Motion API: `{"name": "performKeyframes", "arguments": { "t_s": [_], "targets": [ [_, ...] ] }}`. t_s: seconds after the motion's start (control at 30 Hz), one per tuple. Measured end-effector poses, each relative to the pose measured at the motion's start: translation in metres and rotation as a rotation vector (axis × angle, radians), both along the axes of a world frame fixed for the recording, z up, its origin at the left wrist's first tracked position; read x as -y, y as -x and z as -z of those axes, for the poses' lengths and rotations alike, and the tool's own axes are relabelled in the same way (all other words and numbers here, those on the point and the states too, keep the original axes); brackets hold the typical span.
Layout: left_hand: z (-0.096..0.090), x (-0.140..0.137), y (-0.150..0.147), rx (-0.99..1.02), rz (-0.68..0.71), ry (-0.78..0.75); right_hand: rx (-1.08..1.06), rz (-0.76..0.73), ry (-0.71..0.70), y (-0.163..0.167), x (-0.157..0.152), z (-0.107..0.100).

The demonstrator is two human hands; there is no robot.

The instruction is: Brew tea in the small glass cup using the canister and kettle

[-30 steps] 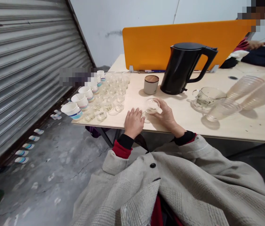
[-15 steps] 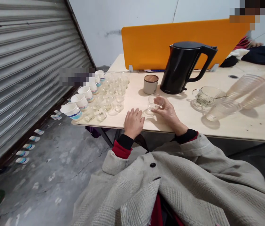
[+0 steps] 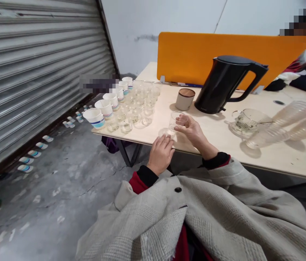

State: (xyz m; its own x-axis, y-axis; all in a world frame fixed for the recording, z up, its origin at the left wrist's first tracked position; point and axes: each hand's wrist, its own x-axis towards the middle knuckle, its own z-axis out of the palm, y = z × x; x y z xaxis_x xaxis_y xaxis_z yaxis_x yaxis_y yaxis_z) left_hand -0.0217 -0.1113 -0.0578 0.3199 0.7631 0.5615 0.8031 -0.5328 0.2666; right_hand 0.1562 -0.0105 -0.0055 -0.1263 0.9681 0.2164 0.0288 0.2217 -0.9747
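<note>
— Hands first. What has the right one got?

— The right hand [image 3: 193,131] is closed on a small clear glass [image 3: 176,120], fingers round its side, thumb at the rim. The glass is upright, held just above the table [image 3: 223,145] or barely on it; I cannot tell which.

— And the left?

— The left hand [image 3: 161,154] sits at the near table edge, fingers curled loosely over a second glass [image 3: 166,132] lying just beside the first. It touches that glass; whether it truly grips it I cannot tell. The two hands are close but apart.

— Clothing?

— Grey coat, black cuffs with red beneath, on both arms.

— What stands behind the held glass?

— A beige canister [image 3: 184,99] with a brown lid, then a black kettle [image 3: 225,85] just to its right, both upright, near each other but not touching.

— To the left?

— Rows of small clear glasses [image 3: 139,105] along the table, and beside them, at the table's left edge, a line of paper cups [image 3: 105,107] with blue bands.

— To the right?

— A glass pitcher [image 3: 246,120] on a saucer, and stacks of plastic cups [image 3: 285,125] lying on their sides, well apart from the hands.

— Beyond that?

— An orange divider [image 3: 196,54] across the table, a roller shutter [image 3: 33,65] on the left wall, more paper cups on the floor [image 3: 33,154] along it. Another person's sleeve [image 3: 294,67] shows past the divider.
</note>
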Motion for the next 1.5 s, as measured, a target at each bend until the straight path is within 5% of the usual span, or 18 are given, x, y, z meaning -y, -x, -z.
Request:
{"name": "performKeyframes", "arguments": {
  "t_s": [0.3,0.63,1.17,1.5],
  "targets": [
    [0.025,0.036,0.023,0.023,0.055,-0.123,0.141,-0.085,-0.050,0.077,0.003,0.010],
    [0.034,0.046,0.036,-0.024,0.024,0.014,0.221,-0.063,-0.129,0.124,0.007,0.017],
    [0.044,0.043,0.037,0.003,0.063,0.128,0.413,-0.020,-0.186,0.133,0.004,0.025],
    [0.047,0.041,0.037,0.039,0.050,0.175,0.531,-0.007,-0.252,0.094,0.009,0.016]
  ]
}}
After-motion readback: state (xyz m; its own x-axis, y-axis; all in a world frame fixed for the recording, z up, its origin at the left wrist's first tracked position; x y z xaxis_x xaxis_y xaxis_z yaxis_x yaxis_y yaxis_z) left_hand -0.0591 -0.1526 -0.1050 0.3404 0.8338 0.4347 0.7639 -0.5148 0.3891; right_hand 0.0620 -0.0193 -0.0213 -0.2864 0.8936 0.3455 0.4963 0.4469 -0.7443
